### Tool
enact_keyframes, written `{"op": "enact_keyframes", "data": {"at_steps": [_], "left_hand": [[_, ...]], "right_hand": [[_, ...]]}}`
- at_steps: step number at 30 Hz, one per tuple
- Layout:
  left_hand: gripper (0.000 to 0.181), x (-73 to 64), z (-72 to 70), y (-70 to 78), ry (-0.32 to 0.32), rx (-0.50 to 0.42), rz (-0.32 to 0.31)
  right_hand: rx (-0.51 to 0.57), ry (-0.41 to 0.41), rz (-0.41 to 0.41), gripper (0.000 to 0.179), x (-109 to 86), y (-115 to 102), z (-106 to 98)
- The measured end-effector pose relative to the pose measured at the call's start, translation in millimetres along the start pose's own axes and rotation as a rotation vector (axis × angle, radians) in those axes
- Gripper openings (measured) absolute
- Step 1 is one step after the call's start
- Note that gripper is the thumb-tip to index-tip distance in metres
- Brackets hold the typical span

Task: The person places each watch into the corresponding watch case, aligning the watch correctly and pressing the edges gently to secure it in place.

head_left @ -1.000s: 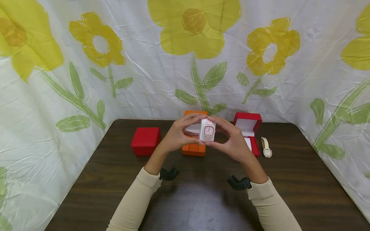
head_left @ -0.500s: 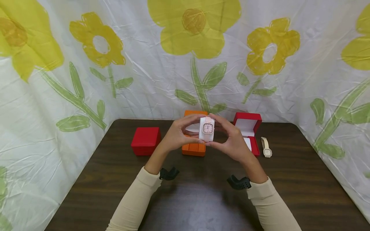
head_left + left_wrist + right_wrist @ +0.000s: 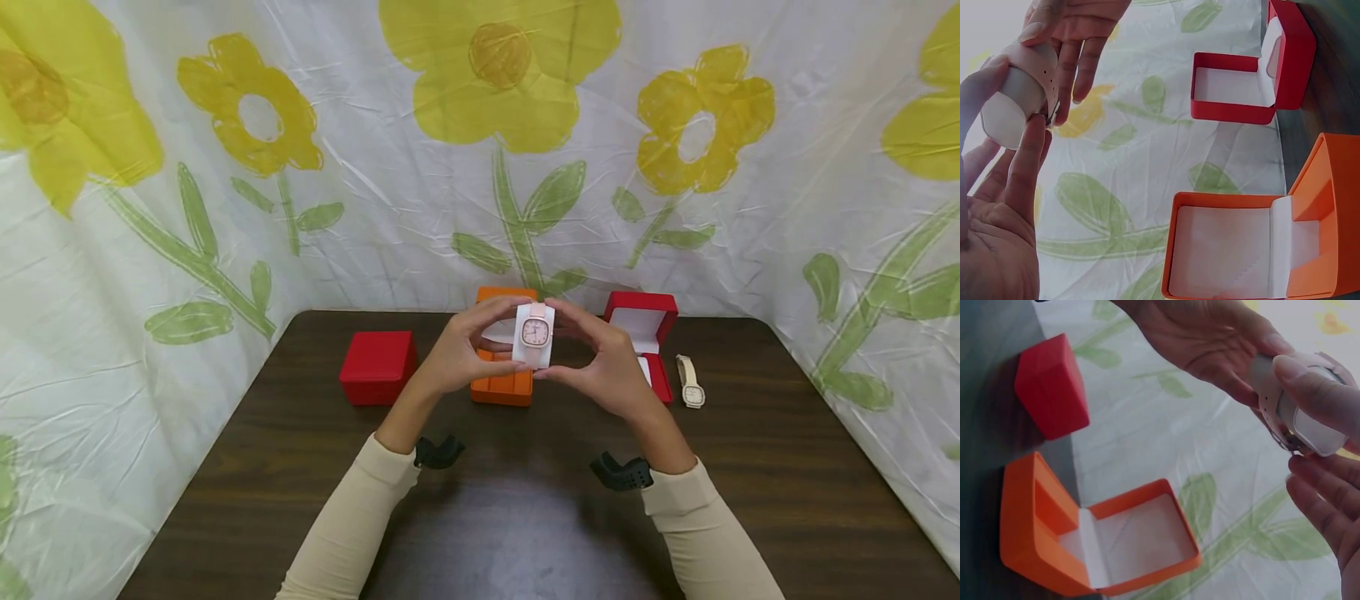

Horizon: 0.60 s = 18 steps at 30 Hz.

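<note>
While the open orange watch box stands near the back of the dark wood table, the pink-strapped wristwatch, wrapped round a white cushion, is held up before it, a little right of its middle and hiding part of it from the head view. Both hands grip it: the left hand, on the left side of the orange watch box, pinches the cushion between thumb and fingers, and the right hand, to the right of that box, does the same from the other flank. So the wristwatch lies between the palms, neither hand plainly nearer to it. Its strap's long axis runs nearly upright, forefingers at the upper end and thumbs at the lower, the dial facing the person. Both wrist views show it well apart from the orange watch box. Left of that box sits a closed red watch box; to its right stands an open red watch box, and farther right lies a cream-strapped wristwatch
</note>
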State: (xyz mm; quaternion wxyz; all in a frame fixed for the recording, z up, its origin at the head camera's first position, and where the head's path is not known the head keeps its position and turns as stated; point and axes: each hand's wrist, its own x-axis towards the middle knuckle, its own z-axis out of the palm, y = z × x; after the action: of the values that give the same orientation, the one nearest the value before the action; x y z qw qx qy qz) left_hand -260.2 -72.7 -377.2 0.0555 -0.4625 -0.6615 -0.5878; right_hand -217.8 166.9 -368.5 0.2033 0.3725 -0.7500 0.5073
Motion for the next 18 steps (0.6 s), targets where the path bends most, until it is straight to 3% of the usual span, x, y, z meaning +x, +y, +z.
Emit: {"op": "enact_keyframes", "data": {"at_steps": [5,14,18], "left_hand": [[0.075,-0.4,-1.6,1.0,-0.008,0.011,0.000],[0.079,-1.3,-2.4,4.5,-0.024,0.028,-0.056],[0.079,-0.6,-3.3,3.3,-0.020,0.043,-0.044]], "right_hand": [[0.004,0.006,-0.010,0.088,1.0,2.2,1.1],[-0.001,-0.020,0.012,0.087,-1.7,4.4,3.2],[-0.003,-0.017,0.011,0.088,-1.0,4.4,4.3]]}}
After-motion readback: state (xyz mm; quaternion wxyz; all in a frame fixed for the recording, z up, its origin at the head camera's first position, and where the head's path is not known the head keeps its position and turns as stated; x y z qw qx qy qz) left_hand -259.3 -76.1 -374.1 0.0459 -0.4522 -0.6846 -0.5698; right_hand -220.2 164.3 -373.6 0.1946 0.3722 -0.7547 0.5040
